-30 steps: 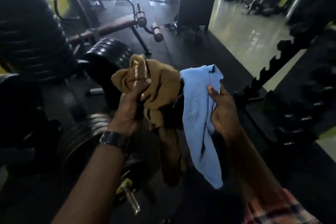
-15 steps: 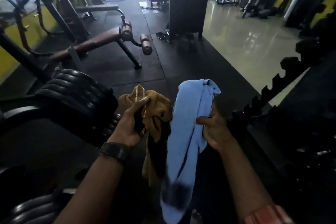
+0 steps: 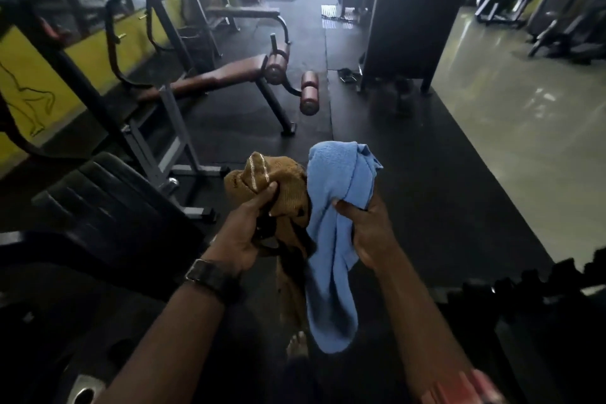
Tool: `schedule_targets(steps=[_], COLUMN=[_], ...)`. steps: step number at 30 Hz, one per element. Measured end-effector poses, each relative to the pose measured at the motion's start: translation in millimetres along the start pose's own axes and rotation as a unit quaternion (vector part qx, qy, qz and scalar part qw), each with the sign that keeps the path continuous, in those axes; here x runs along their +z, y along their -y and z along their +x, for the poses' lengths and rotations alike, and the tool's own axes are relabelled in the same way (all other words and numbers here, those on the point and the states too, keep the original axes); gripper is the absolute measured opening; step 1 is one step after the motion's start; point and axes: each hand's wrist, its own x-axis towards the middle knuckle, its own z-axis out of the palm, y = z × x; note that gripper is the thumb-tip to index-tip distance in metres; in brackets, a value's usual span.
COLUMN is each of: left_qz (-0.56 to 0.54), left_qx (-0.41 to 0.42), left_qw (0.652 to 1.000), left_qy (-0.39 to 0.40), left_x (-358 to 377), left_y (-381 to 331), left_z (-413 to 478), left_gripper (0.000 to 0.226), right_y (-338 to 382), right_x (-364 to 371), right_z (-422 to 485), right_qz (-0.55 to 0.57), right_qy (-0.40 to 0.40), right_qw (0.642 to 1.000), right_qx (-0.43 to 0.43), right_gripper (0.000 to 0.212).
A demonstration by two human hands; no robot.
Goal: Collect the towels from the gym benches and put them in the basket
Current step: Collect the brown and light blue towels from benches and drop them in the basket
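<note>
My left hand grips a bunched brown towel with pale stripes, and a darker length of it hangs down below the fist. Beside it my right hand grips a light blue towel, which drapes down to about knee height. Both towels are held in front of me, touching each other, above the dark rubber floor. No basket is in view.
A brown padded decline bench with roller pads stands ahead to the left. Stacked black weight plates sit close on my left. A tall black machine stands ahead, a notched black rack low right, pale tiled floor to the right.
The view has swung up and forward along the rubber aisle. Both hands have dropped lower with the towels, and the weight plates have slid out to the left.
</note>
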Motion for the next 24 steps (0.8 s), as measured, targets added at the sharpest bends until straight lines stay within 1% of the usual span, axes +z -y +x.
schedule_targets(steps=[2,4,5,7,8,9,11,13,15,19,21,24], left_qz=[-0.006,-0.007,-0.005,0.003,0.008,0.013,0.012,0.01,0.005,0.011,-0.005,-0.027], left_qx=[0.014,0.014,0.015,0.02,0.022,0.027,0.036,0.045,0.049,0.035,0.023,0.0], left_qw=[1.0,1.0,1.0,1.0,0.999,0.999,0.999,0.998,0.997,0.999,1.0,1.0], left_qy=[0.009,0.011,0.012,0.019,0.023,0.027,0.036,0.05,0.051,0.019,0.001,0.008], left_x=[7,15,18,28,33,40,49,61,74,106,122,156], left_y=[-18,-36,-47,-75,-88,-106,-133,-153,-169,-195,-209,-238], left_z=[43,79,98,138,155,178,214,252,295,392,437,518], left_gripper=[0.053,0.053,0.052,0.048,0.047,0.046,0.037,0.031,0.035,0.043,0.045,0.039], right_y=[1,7,11,26,34,44,60,68,76,81,79,83], right_x=[-1,-1,0,4,6,7,8,3,-3,-20,-30,-48], right_z=[55,99,123,177,200,229,271,311,353,444,488,574], right_qz=[0.019,-0.009,-0.026,-0.039,-0.04,-0.036,-0.04,-0.024,0.004,0.026,0.032,0.049], right_qy=[0.007,0.006,0.008,0.02,0.024,0.024,0.017,-0.003,-0.02,-0.04,-0.051,-0.062], right_qw=[1.0,1.0,1.0,0.999,0.999,0.999,0.998,0.999,1.0,0.999,0.998,0.997], right_qx=[0.023,0.01,0.005,0.013,0.004,-0.022,-0.051,-0.023,-0.001,0.013,0.018,0.028], right_gripper=[0.04,0.021,0.017,0.018,0.024,0.033,0.048,0.045,0.039,0.047,0.04,0.03])
